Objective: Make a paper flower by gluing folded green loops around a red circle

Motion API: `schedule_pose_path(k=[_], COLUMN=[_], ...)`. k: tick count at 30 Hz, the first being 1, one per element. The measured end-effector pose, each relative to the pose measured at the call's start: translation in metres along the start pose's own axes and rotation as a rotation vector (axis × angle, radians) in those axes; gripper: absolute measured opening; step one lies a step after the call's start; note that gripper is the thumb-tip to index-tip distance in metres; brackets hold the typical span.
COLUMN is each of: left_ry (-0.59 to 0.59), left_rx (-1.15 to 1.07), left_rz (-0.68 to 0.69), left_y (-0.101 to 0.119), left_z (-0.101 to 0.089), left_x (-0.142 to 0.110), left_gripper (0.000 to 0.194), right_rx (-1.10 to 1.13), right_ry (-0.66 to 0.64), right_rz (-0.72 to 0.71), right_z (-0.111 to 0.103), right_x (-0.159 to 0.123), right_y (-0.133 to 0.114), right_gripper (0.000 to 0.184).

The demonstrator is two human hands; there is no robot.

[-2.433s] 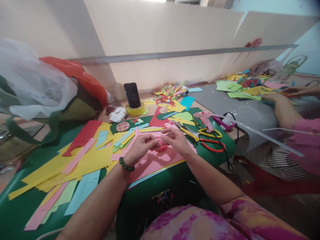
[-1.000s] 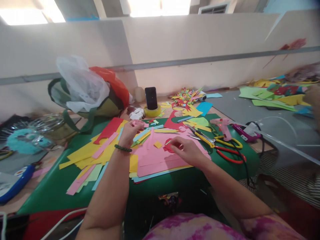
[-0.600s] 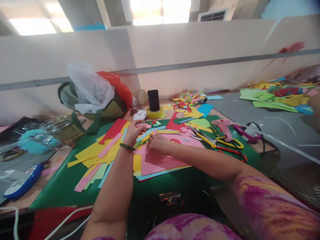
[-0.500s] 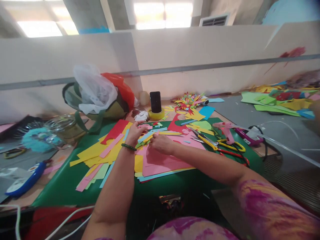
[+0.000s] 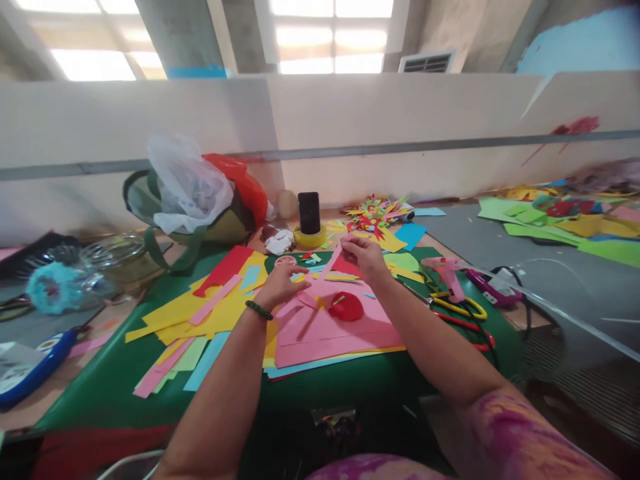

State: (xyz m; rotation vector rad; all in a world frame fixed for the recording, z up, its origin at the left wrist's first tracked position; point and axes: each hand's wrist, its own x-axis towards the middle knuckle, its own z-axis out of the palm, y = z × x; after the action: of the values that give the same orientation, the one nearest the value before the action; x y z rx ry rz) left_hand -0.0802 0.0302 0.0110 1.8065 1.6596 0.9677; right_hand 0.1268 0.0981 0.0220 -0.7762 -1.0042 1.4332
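My right hand (image 5: 369, 260) is raised over the back of the pink paper sheets (image 5: 330, 347), its fingers pinching the upper end of a pink paper strip (image 5: 330, 264). The strip slants down to the left. My left hand (image 5: 284, 287), with a dark beaded bracelet at the wrist, hovers over the left side of the sheets, thumb and fingers apart and nothing visible between them. Between the hands lie a red round paper piece (image 5: 346, 307) and a small pink and yellow paper piece (image 5: 311, 301).
Yellow sheets (image 5: 165, 310) and cut strips spread to the left on a green surface (image 5: 100, 380). Scissors (image 5: 465, 305) and a pink glue gun (image 5: 450, 275) lie at right. Behind stand a phone (image 5: 309, 212) on a yellow tape roll (image 5: 310, 239) and a bag (image 5: 210, 227).
My right hand has moved right and up, now with a pink strip in its fingers. My left hand has shifted slightly right and down. The red round piece has come into view.
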Motion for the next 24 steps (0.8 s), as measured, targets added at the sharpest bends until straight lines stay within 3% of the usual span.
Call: schedule_pose_path(k=[3, 6, 10, 15, 20, 24], left_ry=[0.13, 0.184, 0.249, 0.405, 0.491, 0.464], left_rx=[0.058, -0.125, -0.518, -0.817, -0.796, -0.671], left_rz=[0.074, 0.114, 0.007, -0.113, -0.074, -0.01], left_y=[0.006, 0.017, 0.029, 0.027, 0.022, 0.02], left_z=[0.008, 0.025, 0.045, 0.047, 0.044, 0.042], left_x=[-0.001, -0.003, -0.007, -0.004, -0.002, -0.002], left_gripper=[0.019, 0.03, 0.043, 0.051, 0.05, 0.047], right_rx=[0.065, 0.121, 0.148, -0.007, -0.3, -0.404], right_ry=[0.038, 0.084, 0.108, 0.014, -0.108, -0.178], right_rz=[0.007, -0.004, -0.059, -0.19, -0.336, -0.422], right_z=[-0.002, 0.0, 0.008, 0.016, 0.016, 0.018], right_x=[0.005, 0.005, -0.004, -0.016, -0.026, -0.032], right_y=[0.012, 0.018, 0.024, 0.03, 0.036, 0.035], right_gripper=[0.029, 0.03, 0.032, 0.032, 0.025, 0.022])
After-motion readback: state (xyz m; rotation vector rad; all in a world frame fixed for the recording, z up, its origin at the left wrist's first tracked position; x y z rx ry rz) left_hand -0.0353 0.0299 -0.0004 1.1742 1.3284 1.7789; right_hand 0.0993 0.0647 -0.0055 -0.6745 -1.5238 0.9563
